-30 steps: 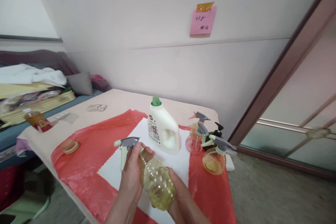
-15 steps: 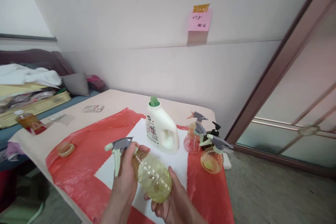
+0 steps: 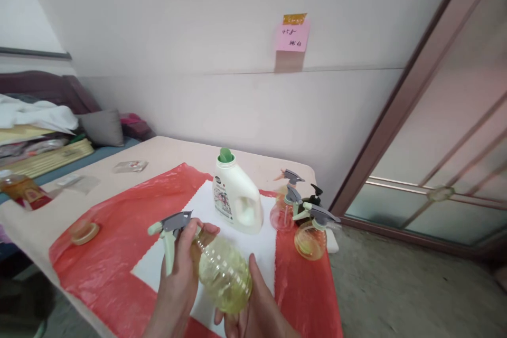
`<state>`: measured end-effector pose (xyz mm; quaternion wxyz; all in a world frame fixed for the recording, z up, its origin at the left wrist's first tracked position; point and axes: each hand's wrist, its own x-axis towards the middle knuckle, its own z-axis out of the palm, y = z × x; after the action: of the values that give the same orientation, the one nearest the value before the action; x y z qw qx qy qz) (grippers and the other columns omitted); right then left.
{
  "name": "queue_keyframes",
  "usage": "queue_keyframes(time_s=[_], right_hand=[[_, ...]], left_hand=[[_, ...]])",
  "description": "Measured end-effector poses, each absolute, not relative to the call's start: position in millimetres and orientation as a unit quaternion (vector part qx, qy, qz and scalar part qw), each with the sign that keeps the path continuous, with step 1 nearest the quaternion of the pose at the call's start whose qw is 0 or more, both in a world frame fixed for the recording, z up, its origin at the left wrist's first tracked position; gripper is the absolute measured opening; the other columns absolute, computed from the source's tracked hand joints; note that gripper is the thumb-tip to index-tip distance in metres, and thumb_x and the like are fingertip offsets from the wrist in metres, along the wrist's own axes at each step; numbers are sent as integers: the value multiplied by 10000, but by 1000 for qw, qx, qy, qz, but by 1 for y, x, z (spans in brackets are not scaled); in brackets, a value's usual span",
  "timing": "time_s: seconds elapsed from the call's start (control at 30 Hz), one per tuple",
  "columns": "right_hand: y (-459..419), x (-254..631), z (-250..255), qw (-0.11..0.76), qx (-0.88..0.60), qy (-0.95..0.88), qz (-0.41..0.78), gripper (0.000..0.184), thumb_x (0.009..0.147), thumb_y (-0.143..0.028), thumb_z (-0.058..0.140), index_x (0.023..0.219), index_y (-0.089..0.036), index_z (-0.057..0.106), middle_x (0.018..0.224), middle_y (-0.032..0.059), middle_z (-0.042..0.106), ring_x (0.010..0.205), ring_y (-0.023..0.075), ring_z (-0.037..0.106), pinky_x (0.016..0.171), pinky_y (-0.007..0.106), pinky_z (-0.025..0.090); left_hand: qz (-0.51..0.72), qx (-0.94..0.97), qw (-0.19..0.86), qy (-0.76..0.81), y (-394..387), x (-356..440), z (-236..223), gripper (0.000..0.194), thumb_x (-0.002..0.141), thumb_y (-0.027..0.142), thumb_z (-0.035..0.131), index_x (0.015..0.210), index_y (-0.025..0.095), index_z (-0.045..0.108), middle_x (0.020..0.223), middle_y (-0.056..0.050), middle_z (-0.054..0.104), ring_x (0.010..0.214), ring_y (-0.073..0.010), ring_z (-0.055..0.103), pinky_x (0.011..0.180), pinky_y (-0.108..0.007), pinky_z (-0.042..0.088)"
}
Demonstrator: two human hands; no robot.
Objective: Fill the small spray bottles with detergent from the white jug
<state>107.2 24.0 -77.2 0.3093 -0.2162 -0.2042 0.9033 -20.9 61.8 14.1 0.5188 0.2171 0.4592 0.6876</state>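
Note:
Tilted between my two hands is a spray bottle (image 3: 225,274) of clear yellow-green plastic, its grey and pale green trigger head pointing to the left. My left hand (image 3: 184,264) wraps round its neck, just below the trigger head. The lower end rests in my right hand (image 3: 259,303), whose thumb lies along the side and fingers curl under the base. Behind the bottle a white detergent jug (image 3: 237,195) stands upright on a white sheet (image 3: 198,198), with something green in its mouth.
Red plastic (image 3: 119,248) covers much of the table. At the right stand a pink spray bottle (image 3: 282,216), an orange-tinted spray bottle (image 3: 310,243) and a black pump bottle (image 3: 315,198). A round cap (image 3: 84,232) lies at the left, near a drink bottle (image 3: 24,190). A wall rises behind.
The camera view has shifted slightly, so most things sit further left. Both hands keep their hold on the spray bottle, which stays tilted much as before.

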Motion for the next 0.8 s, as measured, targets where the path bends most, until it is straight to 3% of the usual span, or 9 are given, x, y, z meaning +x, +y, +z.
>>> queue_keyframes(time_s=[0.07, 0.13, 0.23, 0.33, 0.4, 0.57, 0.63, 0.7, 0.8], right_hand=[[25, 106, -77, 348, -234, -225, 879, 979, 683, -949, 247, 1204, -176, 545, 827, 83, 705, 547, 152, 631, 386, 200, 386], [25, 104, -76, 438, -280, -291, 803, 917, 627, -873, 554, 1271, -224, 492, 1015, 89, 703, 716, 181, 668, 439, 212, 442], [22, 102, -76, 523, -297, -385, 700, 978, 431, -564, 894, 1260, -248, 481, 1081, 52, 682, 776, 159, 656, 543, 215, 485], [18, 102, -77, 479, -270, -411, 728, 827, 523, -655, 810, 1146, -185, 538, 808, 12, 674, 500, 90, 563, 441, 205, 429], [17, 103, -78, 450, -273, -412, 744, 803, 595, -746, 707, 1127, -170, 538, 719, -2, 642, 451, 83, 525, 405, 200, 402], [21, 110, -76, 410, -308, -442, 736, 836, 526, -622, 808, 1186, -191, 530, 846, 25, 684, 537, 120, 593, 465, 237, 457], [24, 116, -75, 422, -393, -515, 634, 902, 486, -427, 873, 1286, -230, 505, 1120, 85, 674, 805, 221, 675, 608, 316, 541], [25, 120, -74, 413, -498, -621, 442, 1011, 465, -302, 879, 1379, -255, 449, 1358, 139, 561, 1117, 349, 609, 834, 460, 552], [25, 125, -78, 406, -520, -726, 193, 1068, 495, -329, 869, 1437, -236, 376, 1361, 182, 557, 1194, 415, 559, 949, 581, 495]], left_hand=[[698, 219, 498, 466, 62, -21, 13, 356, 677, 488, 756, 828, 214, 588, 750, 0, 677, 843, -240, 702, 814, -373, 535], [701, 211, 480, 483, 62, -21, 12, 350, 687, 494, 746, 825, 216, 586, 765, -7, 685, 861, -241, 700, 811, -360, 535], [682, 197, 487, 509, 62, -22, 12, 367, 674, 499, 761, 849, 220, 599, 801, -18, 703, 860, -244, 701, 818, -359, 535], [669, 208, 516, 493, 62, -25, 12, 357, 652, 461, 798, 836, 218, 612, 780, -13, 692, 861, -244, 697, 825, -355, 535], [663, 216, 529, 483, 63, -27, 11, 353, 644, 453, 808, 809, 211, 611, 761, -20, 679, 860, -254, 692, 803, -360, 539], [606, 289, 524, 524, 61, -34, 11, 393, 661, 515, 783, 833, 196, 630, 870, -76, 700, 828, -262, 676, 688, -348, 526], [580, 333, 508, 543, 58, -31, 11, 384, 678, 526, 764, 838, 200, 639, 913, -73, 700, 817, -242, 658, 649, -319, 504], [570, 366, 489, 549, 55, -23, 9, 357, 672, 503, 773, 820, 205, 641, 899, -56, 698, 814, -228, 644, 657, -300, 492], [554, 426, 508, 504, 51, -2, 3, 301, 663, 407, 791, 845, 209, 656, 867, -45, 700, 814, -237, 644, 718, -312, 495]])
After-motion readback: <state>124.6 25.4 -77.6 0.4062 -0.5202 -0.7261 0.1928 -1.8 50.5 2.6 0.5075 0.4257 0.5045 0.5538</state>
